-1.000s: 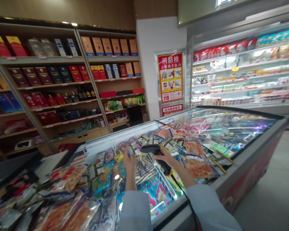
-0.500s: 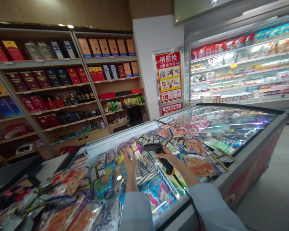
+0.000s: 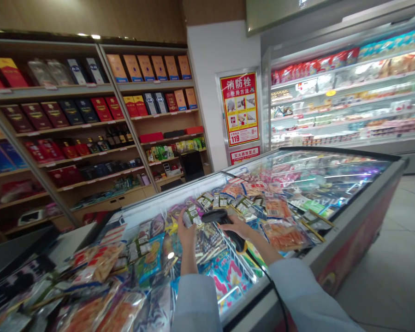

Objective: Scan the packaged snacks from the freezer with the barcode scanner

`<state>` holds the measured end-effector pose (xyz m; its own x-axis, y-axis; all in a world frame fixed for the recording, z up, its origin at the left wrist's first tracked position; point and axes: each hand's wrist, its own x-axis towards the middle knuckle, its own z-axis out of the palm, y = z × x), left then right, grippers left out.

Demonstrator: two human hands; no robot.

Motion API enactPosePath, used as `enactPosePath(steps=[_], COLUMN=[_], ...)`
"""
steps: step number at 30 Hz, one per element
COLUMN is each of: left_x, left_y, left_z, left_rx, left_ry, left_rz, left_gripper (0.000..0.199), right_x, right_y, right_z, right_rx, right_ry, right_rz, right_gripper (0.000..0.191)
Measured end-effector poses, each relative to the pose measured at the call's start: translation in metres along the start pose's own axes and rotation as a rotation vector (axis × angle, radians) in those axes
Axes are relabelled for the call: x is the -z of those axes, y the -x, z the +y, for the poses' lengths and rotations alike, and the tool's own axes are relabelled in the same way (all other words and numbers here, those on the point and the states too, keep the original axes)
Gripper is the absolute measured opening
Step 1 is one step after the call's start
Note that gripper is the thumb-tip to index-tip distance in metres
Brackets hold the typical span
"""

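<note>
We are viewing from the head camera, with a person leaning over a chest freezer point(image 3: 335, 246) in a shop. The left hand point(image 3: 187, 236) is grasping a small plastic packet point(image 3: 192, 216), fingers wrapping around it and holding it up above the freezer's load, just below the middle of the view. The right hand point(image 3: 235, 227) is clenching the grip of a black barcode scanner point(image 3: 216, 216), whose head is pointing toward 9 o'clock at the packet, sitting just beside it; we are not seeing them touch. A black cord point(image 3: 265, 273) is trailing from the scanner toward 5 o'clock. Grey-blue sleeves point(image 3: 197, 304) are entering from 6 o'clock.

Orange snack packets point(image 3: 285, 235) are lying in the freezer at 3 o'clock from the hands, and a glass lid point(image 3: 327, 174) is covering the far part at 2 o'clock. More packets point(image 3: 90, 272) are piling up at 8 o'clock. Wooden shelves point(image 3: 152, 86) holding boxes and bottles are standing at 10 o'clock. A red fire hydrant poster point(image 3: 240, 109) is hanging on the wall at 12 o'clock, a chiller point(image 3: 346, 92) is glowing at 2 o'clock, and a tiled floor point(image 3: 383, 272) is showing at 4 o'clock.
</note>
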<state>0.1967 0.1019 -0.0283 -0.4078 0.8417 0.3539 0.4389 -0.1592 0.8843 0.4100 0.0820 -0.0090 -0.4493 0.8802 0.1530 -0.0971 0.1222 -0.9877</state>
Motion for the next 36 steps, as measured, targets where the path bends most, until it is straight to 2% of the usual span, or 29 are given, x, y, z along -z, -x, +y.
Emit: enactPosePath(steps=[8,12,17,21,23,25,27,31,34,36], left_x=[-0.002,-0.001,0.000,0.003,0.009,0.023,0.044,0.108,0.163,0.199], left_y=[-0.003,-0.007,-0.001,0.018,0.027,0.033,0.038,0.054,0.067,0.071], left_z=[-0.004,-0.006,0.004,0.028,0.043,0.061,0.080,0.106,0.108,0.099], left_rx=[0.041,0.073,0.098,0.077,0.079,0.083,0.092,0.039,-0.019,-0.052], left_ry=[-0.011,-0.023,0.290,0.508,0.579,0.626,0.661,0.672,0.572,0.454], left_rz=[0.008,-0.015,0.128,0.186,0.186,0.199,0.227,0.222,0.222,0.360], left_gripper=[0.080,0.075,0.076,0.076,0.077,0.079,0.081,0.084,0.088,0.096], right_x=[0.002,0.008,0.013,0.006,-0.001,-0.011,-0.023,-0.057,-0.091,-0.116], right_y=[0.005,0.001,-0.002,0.000,0.003,0.006,0.011,0.019,0.019,0.015], right_z=[-0.005,0.001,0.010,0.006,-0.002,-0.012,-0.024,-0.044,-0.051,-0.052], right_rx=[0.018,0.030,0.022,0.045,0.068,0.101,0.130,0.192,0.181,0.175], right_ry=[-0.151,-0.220,-0.235,-0.230,-0.210,-0.189,-0.173,-0.155,-0.216,-0.285], right_rz=[0.088,0.126,0.195,0.288,0.286,0.244,0.187,0.075,-0.010,-0.037], right_gripper=[0.025,0.027,0.030,0.029,0.029,0.028,0.028,0.028,0.030,0.031])
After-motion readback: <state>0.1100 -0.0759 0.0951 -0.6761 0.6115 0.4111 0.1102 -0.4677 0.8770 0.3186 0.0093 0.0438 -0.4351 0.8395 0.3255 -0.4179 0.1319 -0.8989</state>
